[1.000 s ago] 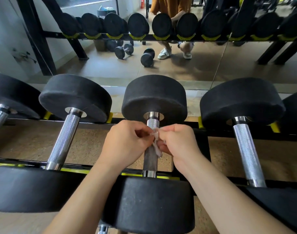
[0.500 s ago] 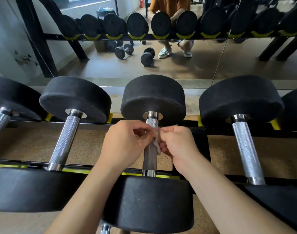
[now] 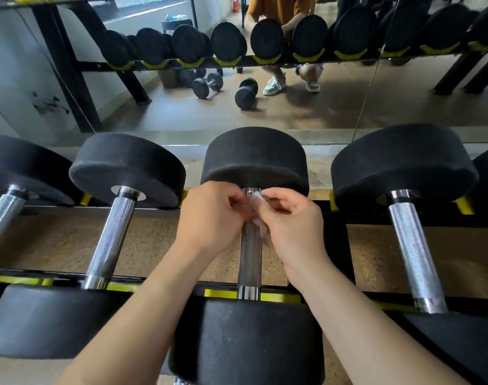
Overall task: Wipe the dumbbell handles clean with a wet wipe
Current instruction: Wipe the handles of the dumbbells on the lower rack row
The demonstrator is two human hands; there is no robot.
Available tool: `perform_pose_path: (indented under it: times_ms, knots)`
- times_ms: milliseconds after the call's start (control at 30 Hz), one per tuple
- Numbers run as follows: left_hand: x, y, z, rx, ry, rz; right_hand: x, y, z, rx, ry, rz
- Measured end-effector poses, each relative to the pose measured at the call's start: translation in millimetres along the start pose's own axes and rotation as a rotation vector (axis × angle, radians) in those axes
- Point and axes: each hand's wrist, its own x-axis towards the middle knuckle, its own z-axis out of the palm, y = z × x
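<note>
The rack (image 3: 220, 293) is filled with black dumbbells laid side by side, and four metal handles are counted in it. One wet wipe (image 3: 258, 200) is held against the far end of the middle handle (image 3: 249, 254), just under the far head (image 3: 255, 159) of that dumbbell. The wipe is pinched from both sides. The left hand (image 3: 212, 218) is curled narrow on it, and the right hand (image 3: 290, 226) is curled on it too, close beside the other. To the left of the left hand a near handle (image 3: 112, 234) is seen, with an outer handle (image 3: 2, 220) beyond it. One bright handle (image 3: 414, 254) is seen to the right of the right hand.
</note>
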Motion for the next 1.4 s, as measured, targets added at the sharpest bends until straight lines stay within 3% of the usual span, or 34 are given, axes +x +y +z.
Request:
perform_pose_path:
  times_ms: [200,267,333,433,633,833,933,1067,1133,1300,1400]
  knots:
    - [2.6,1.8,2.1,-0.031,0.085,-0.174,-0.6,1.1,-0.4,-0.188,-0.007,-0.06]
    - [-2.5,10.0,-2.2,0.185,0.122,-0.08,-1.1,0.1,1.1,-0.225,-0.013,-0.071]
    - [-8.6,15.7,-4.5,0.344,0.137,0.144,0.6,-0.1,2.1,-0.226,-0.011,-0.053]
    - [-15.6,18.3,-6.0,0.464,0.04,0.325,-0.2,-3.1,-0.3,-0.237,-0.021,-0.031]
    - [-6.7,37.9,-5.3,0.749,-0.042,0.133,-6.1,-21.0,-17.0,-0.365,-0.142,-0.118]
    - [13.4,35.6,4.1,0.382,-0.127,-0.246,1.0,-58.0,-36.7,-0.9,-0.569,-0.202]
    - [19.4,41.6,9.4,0.395,-0.207,-0.314,10.9,-69.4,-39.3,-1.009,-0.713,-0.223]
    - [1.3,62.4,17.1,0.843,-0.218,-0.056,27.4,-59.5,-46.3,-0.916,-0.661,-0.128]
    - [-5.5,70.5,20.7,0.955,-0.257,0.068,33.3,-51.7,-46.0,-0.782,-0.65,-0.033]
    - [-10.0,53.6,6.8,1.001,-0.28,0.475,39.1,-41.1,-43.5,-0.438,-0.643,0.251]
    - [-2.9,27.3,-3.6,0.968,-0.191,0.59,35.0,-44.6,-46.2,-0.219,-0.649,0.398]
